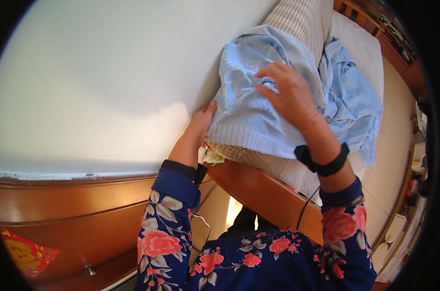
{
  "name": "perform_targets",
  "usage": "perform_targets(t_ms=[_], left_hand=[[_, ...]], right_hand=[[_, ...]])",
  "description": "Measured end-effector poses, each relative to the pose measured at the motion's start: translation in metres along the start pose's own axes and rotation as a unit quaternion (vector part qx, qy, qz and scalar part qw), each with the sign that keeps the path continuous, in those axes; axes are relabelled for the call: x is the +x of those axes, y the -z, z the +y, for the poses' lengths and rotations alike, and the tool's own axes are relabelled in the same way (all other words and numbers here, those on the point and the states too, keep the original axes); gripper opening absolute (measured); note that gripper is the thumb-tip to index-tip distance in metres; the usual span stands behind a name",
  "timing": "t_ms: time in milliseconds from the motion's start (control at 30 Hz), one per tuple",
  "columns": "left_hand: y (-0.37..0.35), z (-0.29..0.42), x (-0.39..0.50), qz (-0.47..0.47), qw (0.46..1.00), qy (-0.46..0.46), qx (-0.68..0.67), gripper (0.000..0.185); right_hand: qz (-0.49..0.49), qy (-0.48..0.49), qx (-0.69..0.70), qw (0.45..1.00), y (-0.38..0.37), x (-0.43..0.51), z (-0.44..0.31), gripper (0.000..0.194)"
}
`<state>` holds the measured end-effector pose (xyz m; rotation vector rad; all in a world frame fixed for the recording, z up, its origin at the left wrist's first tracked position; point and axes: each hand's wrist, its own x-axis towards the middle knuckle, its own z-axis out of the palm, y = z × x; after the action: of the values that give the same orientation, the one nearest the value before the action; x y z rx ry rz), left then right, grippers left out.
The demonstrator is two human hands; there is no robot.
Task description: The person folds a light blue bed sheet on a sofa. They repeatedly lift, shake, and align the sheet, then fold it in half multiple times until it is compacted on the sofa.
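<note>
A light-blue patterned cloth (249, 120) lies rumpled over a long beige checked cushion or bedding roll (300, 18), its ribbed hem facing me. My left hand (202, 122) touches the cloth's left edge, beside the wall. Its thumb shows along that edge, while the other fingers are hidden. Above the middle of the cloth is my right hand (290, 94), slightly blurred, with thumb and fingers apart and nothing between them. More blue cloth (350, 98) is heaped to the right, on the white cover (361, 40).
A pale wall panel (85, 91) rises at left above a wooden cabinet (96, 232) with a red decoration (29, 251). The bed or bench has a wooden front rail (256, 196). A dark cord (307, 207) hangs over it. Tiled floor (394, 120) and low shelving (390, 232) lie right.
</note>
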<state>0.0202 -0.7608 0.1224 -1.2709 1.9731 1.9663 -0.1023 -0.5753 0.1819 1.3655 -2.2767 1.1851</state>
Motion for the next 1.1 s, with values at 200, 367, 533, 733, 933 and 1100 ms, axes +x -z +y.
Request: perform_targets(t_ms=[200,367,533,733,933,1100], left_hand=[[0.001,0.008,-0.011,-0.141,0.957,0.107,-0.231,0.037],[0.019,-0.008,-0.012,-0.021,0.971,0.211,-0.107,0.037],[0.025,-0.027,0.001,-0.061,0.982,0.149,-0.095,0.029],[0.036,-0.062,0.016,0.024,0.997,0.049,-0.062,0.015],[0.034,-0.099,0.022,0.109,0.974,-0.114,-0.16,0.013],[0.021,-0.07,-0.027,0.161,0.967,-0.004,-0.197,0.024]], right_hand=[[-0.078,0.08,0.065,0.992,-0.03,-0.015,-0.017,0.033],[-0.055,0.128,0.061,0.988,-0.022,-0.066,-0.018,0.037],[-0.027,0.116,0.02,0.993,-0.032,-0.081,-0.03,0.025],[-0.031,0.171,0.065,0.983,-0.032,-0.083,-0.053,0.012],[-0.107,0.109,0.091,0.984,-0.039,-0.079,-0.062,0.018],[-0.09,0.056,-0.001,0.994,-0.04,-0.075,-0.047,0.046]])
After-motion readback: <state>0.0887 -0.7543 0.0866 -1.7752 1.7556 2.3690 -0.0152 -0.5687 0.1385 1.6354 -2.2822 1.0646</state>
